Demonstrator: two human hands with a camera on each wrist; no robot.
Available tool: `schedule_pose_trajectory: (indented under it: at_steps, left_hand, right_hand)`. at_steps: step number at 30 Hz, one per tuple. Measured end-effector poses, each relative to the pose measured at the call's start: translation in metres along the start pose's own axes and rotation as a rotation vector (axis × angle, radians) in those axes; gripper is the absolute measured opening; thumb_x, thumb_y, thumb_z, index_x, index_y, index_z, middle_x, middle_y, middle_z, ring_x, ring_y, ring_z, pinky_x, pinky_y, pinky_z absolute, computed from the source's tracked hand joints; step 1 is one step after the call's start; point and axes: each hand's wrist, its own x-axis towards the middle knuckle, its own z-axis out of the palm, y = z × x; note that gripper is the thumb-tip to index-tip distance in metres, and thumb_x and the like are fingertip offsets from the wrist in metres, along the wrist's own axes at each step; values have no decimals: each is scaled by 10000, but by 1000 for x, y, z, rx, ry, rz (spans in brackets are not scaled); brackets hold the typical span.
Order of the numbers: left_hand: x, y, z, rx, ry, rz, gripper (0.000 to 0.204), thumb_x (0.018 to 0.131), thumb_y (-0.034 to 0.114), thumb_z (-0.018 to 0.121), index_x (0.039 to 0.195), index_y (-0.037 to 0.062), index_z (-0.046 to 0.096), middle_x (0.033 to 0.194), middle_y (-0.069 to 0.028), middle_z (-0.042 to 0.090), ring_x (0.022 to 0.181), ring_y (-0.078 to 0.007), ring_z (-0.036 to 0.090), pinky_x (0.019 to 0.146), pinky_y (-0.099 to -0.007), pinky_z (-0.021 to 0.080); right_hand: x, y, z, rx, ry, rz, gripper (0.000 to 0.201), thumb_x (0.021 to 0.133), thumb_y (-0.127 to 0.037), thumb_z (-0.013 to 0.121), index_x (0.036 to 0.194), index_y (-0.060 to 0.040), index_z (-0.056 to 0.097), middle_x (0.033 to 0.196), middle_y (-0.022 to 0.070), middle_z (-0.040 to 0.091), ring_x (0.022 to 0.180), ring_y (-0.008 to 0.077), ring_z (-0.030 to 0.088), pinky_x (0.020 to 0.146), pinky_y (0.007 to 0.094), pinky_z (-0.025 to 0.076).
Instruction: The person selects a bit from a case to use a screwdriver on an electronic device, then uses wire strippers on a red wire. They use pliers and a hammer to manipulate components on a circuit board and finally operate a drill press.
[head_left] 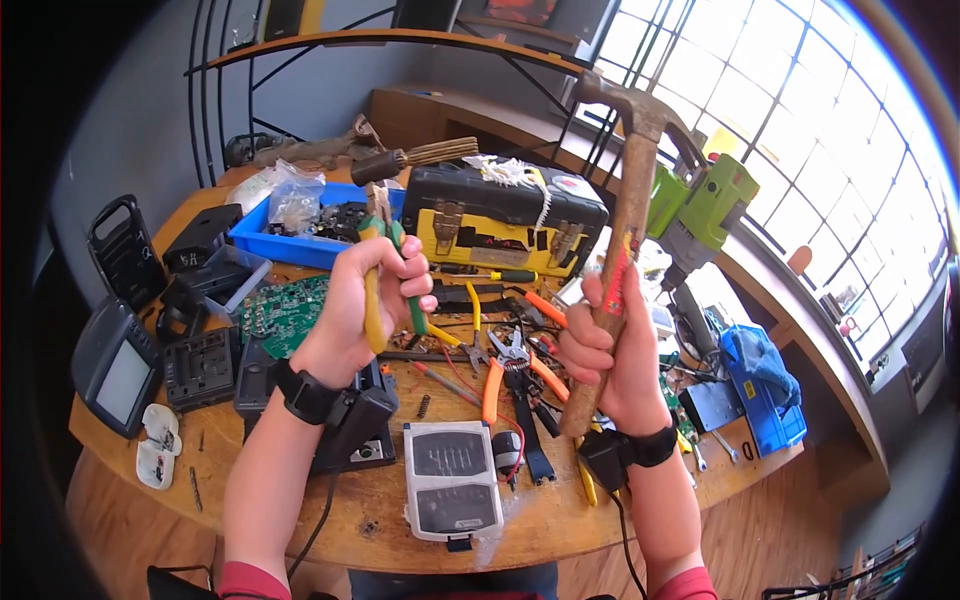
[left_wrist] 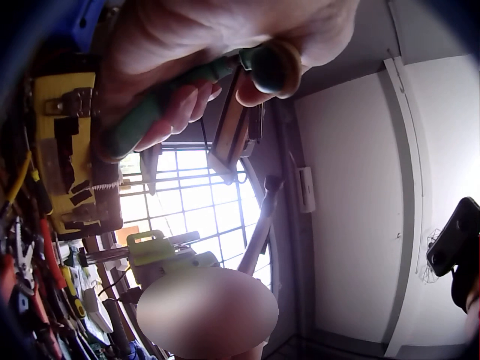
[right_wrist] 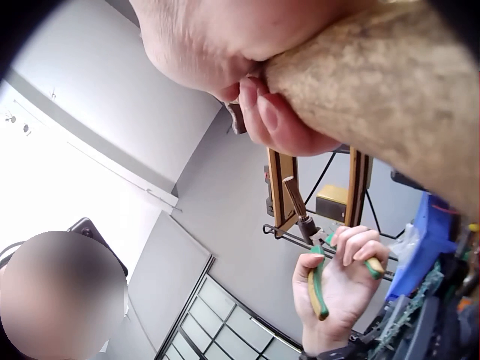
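My left hand grips pliers with green and yellow handles, raised over the left middle of the bench. Their jaws are clamped on a short piece of thick cable, black-sheathed, with bare brownish strands sticking out to the right. A claw hammer stands nearly upright in my right hand, fingers wrapped low round its worn wooden handle. Its head is at the top, level with the shelf. In the right wrist view the hammer handle fills the upper right, with the pliers beyond and apart from it.
A black and yellow toolbox stands behind the hands, beside a blue tray. Orange-handled pliers and other tools litter the bench. A grey bit case lies in front. A green drill stands at right, circuit boards at left.
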Motion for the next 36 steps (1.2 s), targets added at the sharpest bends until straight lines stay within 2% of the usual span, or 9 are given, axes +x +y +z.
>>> schedule_pose_trajectory:
  at_steps: [10,14,15,18,21,23,28,30,36]
  left_hand:
    - [5,22,-19,-269,-140,37,124,835,175,504,925,114,444,790,12,341,746,-158,393,773,-354,389]
    - [4,28,-16,-227,-147,34,141,826,171,519,927,106,445,792,11,350,748,-158,397,776,-355,391]
    - [6,27,-14,-220,-137,45,139,833,177,515,937,110,452,793,14,350,748,-156,398,774,-356,395]
    - [6,24,-4,-166,-133,63,133,838,180,509,940,117,452,795,18,350,747,-155,398,771,-358,399]
    - [8,24,-6,-146,-136,64,129,837,175,509,939,120,452,792,19,350,743,-155,397,767,-357,399]
    - [17,28,-8,-55,-130,132,126,834,165,512,935,114,457,782,21,352,733,-153,396,760,-356,398]
    - [38,55,6,98,-101,210,109,851,138,504,939,111,447,786,14,369,720,-141,425,731,-355,438]
    - [28,56,6,166,-76,254,116,848,124,504,947,113,445,803,15,381,713,-135,424,723,-349,443]
    - [7,47,13,310,-27,351,121,836,108,497,944,109,442,807,13,381,697,-130,414,724,-343,441]
  right_hand:
    - [32,7,-39,-218,276,-255,448,1104,-592,374,1018,-171,500,609,-77,299,461,26,292,412,213,250]
    - [67,-30,-38,-410,268,-608,384,1115,-463,461,1143,-89,545,671,-29,430,488,63,368,445,240,328]
    - [84,-54,-44,-511,194,-683,361,1110,-445,492,1084,-89,550,657,-30,427,487,65,372,454,243,346]
    - [122,-104,-22,-507,181,-648,397,1085,-462,550,896,-115,500,619,-59,385,480,49,355,448,229,312]
    - [115,-133,5,-527,168,-628,376,1087,-474,541,935,-134,490,608,-68,331,473,45,325,444,220,287]
    - [108,-132,13,-419,70,-562,360,1083,-489,542,990,-145,488,607,-70,292,469,46,314,433,220,270]
    - [65,-103,10,-496,79,-559,361,1123,-477,441,1032,-132,492,596,-61,320,462,37,326,406,220,255]
    - [40,-86,9,-405,-13,-537,336,1141,-441,396,1073,-126,494,616,-48,351,457,43,328,399,224,249]
    - [11,-53,-4,-285,-11,-560,274,1151,-361,391,1143,-116,514,666,-32,386,504,44,334,461,204,291]
